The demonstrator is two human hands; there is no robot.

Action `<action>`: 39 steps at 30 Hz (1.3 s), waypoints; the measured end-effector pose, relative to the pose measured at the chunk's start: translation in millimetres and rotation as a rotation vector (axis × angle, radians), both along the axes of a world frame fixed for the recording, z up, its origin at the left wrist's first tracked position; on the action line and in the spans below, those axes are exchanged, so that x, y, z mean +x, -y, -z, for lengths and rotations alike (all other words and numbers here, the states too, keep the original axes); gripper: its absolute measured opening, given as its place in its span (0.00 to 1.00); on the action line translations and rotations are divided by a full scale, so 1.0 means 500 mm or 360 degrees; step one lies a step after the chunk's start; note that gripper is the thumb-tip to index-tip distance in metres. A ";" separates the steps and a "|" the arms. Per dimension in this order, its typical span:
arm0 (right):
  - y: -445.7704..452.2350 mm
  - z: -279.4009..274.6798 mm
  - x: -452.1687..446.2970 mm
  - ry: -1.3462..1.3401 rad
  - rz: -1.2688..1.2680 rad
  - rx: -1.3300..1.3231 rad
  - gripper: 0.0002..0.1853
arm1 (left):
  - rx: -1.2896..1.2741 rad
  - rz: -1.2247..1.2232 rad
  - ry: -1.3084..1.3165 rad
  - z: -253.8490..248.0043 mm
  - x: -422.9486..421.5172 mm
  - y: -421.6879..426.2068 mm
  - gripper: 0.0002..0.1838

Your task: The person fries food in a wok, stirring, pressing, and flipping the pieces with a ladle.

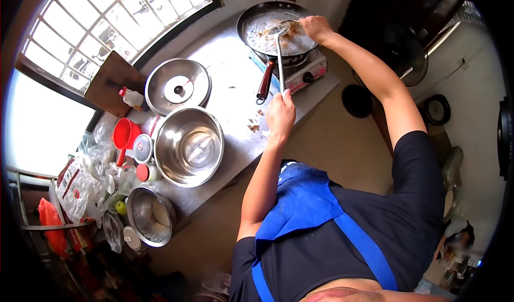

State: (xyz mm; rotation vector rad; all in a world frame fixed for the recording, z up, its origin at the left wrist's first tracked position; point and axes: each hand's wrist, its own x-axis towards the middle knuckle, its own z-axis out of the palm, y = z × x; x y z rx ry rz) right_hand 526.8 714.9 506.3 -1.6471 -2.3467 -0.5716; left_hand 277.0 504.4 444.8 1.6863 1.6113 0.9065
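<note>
A wide dark wok (251,40) sits on a portable gas stove (316,69), with bubbling liquid and brownish food in it. My left hand (281,112) is closed round the long metal handle of a strainer ladle (280,61), whose head rests among the food. Over the wok's right rim, my right hand (317,30) is closed on a thin metal utensil (290,22); its kind is hard to make out. The tips of both tools are close together in the wok. The wok's reddish-brown handle (266,80) points toward me, beside the ladle handle.
On the metal counter (235,125) stand a large steel bowl (214,157), a steel basin with a lid (160,82), a red dipper (126,133) and several jars. A smaller steel bowl (166,221) and plastic bags (75,192) are at the left. Brown crumbs (254,126) lie near my left hand.
</note>
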 end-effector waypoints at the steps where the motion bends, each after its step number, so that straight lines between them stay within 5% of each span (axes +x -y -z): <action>1: -0.004 -0.004 0.002 0.0006 -0.0010 0.0002 0.11 | 0.0043 -0.0019 -0.0013 0.002 -0.001 -0.005 0.23; 12: 0.063 -0.045 -0.020 -0.0487 0.0246 0.0010 0.15 | 0.0180 -0.0043 -0.0278 -0.030 -0.049 0.005 0.19; 29: 0.059 0.002 -0.066 -0.0444 0.0242 -0.0080 0.14 | 0.0099 -0.0005 -0.0256 -0.098 -0.114 0.020 0.15; 39: 0.089 -0.022 -0.064 -0.0546 0.0334 -0.0207 0.14 | -0.0082 0.0167 -0.0747 -0.242 -0.218 -0.026 0.18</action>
